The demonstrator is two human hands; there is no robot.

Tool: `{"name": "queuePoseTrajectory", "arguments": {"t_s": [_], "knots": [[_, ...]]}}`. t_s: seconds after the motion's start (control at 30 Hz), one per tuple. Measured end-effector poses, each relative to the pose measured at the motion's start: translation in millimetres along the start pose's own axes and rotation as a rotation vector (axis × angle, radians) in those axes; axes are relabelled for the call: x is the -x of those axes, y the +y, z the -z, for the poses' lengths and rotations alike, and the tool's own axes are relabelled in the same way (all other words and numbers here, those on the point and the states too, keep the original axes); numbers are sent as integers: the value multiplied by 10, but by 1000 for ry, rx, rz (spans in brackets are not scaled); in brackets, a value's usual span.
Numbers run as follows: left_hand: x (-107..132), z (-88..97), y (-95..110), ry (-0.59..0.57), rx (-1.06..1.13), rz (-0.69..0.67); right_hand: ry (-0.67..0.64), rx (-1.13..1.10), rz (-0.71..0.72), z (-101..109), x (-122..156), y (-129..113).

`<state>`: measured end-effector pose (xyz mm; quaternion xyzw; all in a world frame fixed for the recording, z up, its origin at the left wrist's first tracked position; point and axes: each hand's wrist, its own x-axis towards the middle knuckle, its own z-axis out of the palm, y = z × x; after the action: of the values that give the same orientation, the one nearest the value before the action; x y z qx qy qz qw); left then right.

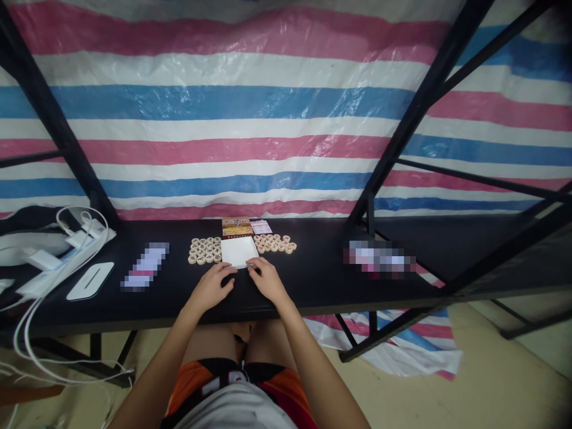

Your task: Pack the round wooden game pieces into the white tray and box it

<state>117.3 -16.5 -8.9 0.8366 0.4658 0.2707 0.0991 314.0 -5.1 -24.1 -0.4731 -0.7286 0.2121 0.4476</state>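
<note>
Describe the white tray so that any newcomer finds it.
On the black table, find the left hand and right hand. The white tray lies just beyond, between dark-marked pieces and red-marked pieces; unlike the printed box behind, it is plain.

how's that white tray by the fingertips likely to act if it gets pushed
The white tray is probably light for its size, since its walls look thin. Its low, wide shape suggests it would slide across the table rather than tip or roll. A sideways push may nudge the round pieces sitting close on either side.
</note>
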Motion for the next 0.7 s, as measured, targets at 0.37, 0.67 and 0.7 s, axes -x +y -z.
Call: {"name": "queuePoseTrajectory", "arguments": {"t_s": [0.37,0.67,0.7], "knots": [[0,-13,-22,9,-8,-11,-1,-11,2,-2,-7,14],[-7,6,5,-2,-3,-1,0,-3,-1,-6,-1,18],[-7,12,12,-4,-2,0,-1,-3,-2,-5,-1,17]]}}
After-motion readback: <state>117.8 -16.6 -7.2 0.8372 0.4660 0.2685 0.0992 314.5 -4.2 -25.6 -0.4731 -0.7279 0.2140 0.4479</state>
